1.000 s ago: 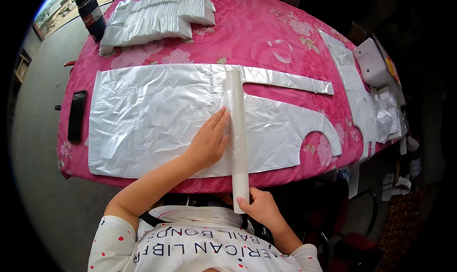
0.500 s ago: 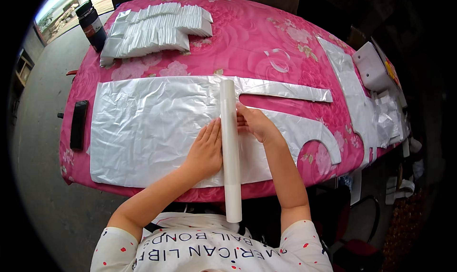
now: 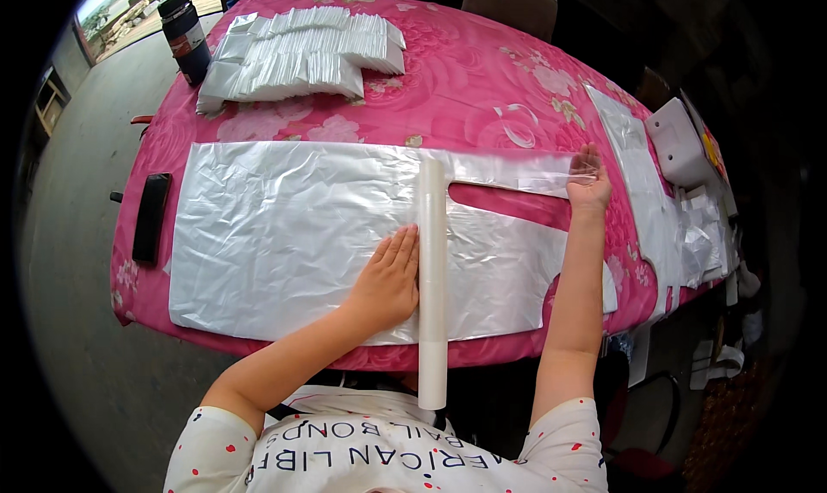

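A large white plastic carrier bag (image 3: 284, 234) lies flat across the table, its handle strips toward the right. Across it rests a long white roll (image 3: 433, 277), whose near end sticks out past the table edge. My left hand (image 3: 389, 277) presses flat on the bag with fingers straight, beside the roll's left side. At the outer end of the far handle strip is my right hand (image 3: 588, 181), palm up with fingers extended. Thin see-through film covers its fingers, and no grip shows.
Folded white bags (image 3: 301, 58) stand packed together at the far left, near a dark bottle (image 3: 184, 40). A black phone (image 3: 152, 219) lies by the left edge. More white plastic (image 3: 633, 165) and a white box (image 3: 679, 144) are at the right. A pink flowered cloth (image 3: 465, 58) covers the table.
My right hand has moved from beside the roll out to the right, to the end of the far handle strip, and turned palm up. My left hand stays beside the roll.
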Demonstrator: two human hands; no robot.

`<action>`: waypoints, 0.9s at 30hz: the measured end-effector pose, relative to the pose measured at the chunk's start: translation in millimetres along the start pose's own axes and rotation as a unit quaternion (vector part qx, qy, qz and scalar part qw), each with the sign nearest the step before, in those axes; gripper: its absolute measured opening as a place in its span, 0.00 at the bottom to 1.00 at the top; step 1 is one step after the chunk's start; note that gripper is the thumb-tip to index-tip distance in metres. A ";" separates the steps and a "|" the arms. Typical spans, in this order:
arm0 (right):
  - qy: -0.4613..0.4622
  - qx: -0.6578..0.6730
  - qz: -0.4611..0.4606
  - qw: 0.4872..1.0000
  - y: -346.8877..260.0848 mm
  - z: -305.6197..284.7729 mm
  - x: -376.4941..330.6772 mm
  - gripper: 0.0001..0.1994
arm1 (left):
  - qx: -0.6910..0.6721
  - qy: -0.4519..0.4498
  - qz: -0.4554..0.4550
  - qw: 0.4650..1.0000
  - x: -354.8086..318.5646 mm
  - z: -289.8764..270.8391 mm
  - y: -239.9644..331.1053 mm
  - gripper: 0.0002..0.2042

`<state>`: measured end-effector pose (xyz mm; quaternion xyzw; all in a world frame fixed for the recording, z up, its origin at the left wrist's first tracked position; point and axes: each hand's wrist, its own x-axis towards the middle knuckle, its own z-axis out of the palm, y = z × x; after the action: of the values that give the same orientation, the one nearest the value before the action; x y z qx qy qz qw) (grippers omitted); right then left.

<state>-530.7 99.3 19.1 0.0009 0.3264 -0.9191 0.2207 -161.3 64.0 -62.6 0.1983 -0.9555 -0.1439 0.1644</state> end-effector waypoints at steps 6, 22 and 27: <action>-0.251 -0.253 -0.110 0.928 54.1 94.6 -112.5 0.16 | 0.007 0.010 -0.002 1.000 0.0 0.8 -1.3 0.26; -0.681 -0.561 0.048 0.469 272.1 97.3 -352.4 0.31 | -0.014 0.052 -0.011 0.998 0.2 8.2 -1.3 0.27; -0.700 -0.502 -0.110 0.496 148.0 60.8 -328.5 0.31 | -0.429 0.151 -0.101 0.885 23.2 -20.9 -25.6 0.21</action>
<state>-165.4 93.8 26.1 -0.7895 0.4691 -0.3166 0.2376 -165.2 27.2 -46.4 0.2232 -0.7385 -0.5242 0.3605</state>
